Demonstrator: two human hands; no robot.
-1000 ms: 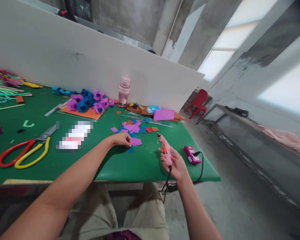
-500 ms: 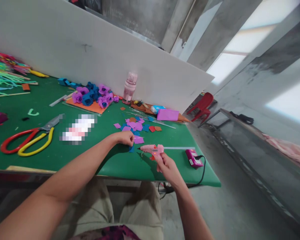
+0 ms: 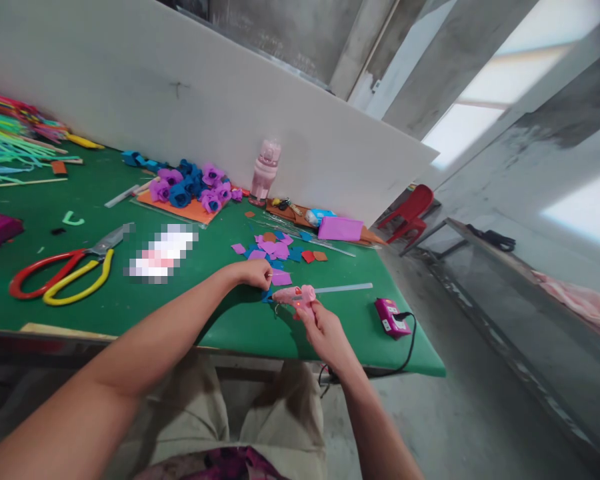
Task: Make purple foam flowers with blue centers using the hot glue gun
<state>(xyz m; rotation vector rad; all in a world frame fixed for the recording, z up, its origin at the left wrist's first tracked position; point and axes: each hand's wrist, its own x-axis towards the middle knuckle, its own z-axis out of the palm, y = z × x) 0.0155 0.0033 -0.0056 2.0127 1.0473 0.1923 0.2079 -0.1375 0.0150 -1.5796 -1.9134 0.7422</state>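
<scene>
My right hand (image 3: 325,333) grips a pink hot glue gun (image 3: 296,300) with a small red light on its side. A long translucent glue stick (image 3: 345,288) juts from its back. The gun's nozzle points left, at a small blue paper piece (image 3: 267,295) below my left hand (image 3: 257,273). My left hand is closed, and a thin pale line shows at its fingertips; what it holds is too small to make out. A purple paper piece (image 3: 281,277) lies just right of my left hand. Behind it is a pile of purple and blue paper pieces (image 3: 275,249).
Red-and-yellow-handled scissors (image 3: 80,267) lie left on the green table (image 3: 145,310). Purple and blue paper flowers (image 3: 190,183) rest on orange sheets. A pink bottle (image 3: 265,173) stands against the white panel. A corded magenta box (image 3: 392,318) sits near the right edge.
The glue gun has moved left, bringing its nozzle to the blue paper piece by my left hand. My left hand stays closed in nearly the same place; the view has shifted slightly.
</scene>
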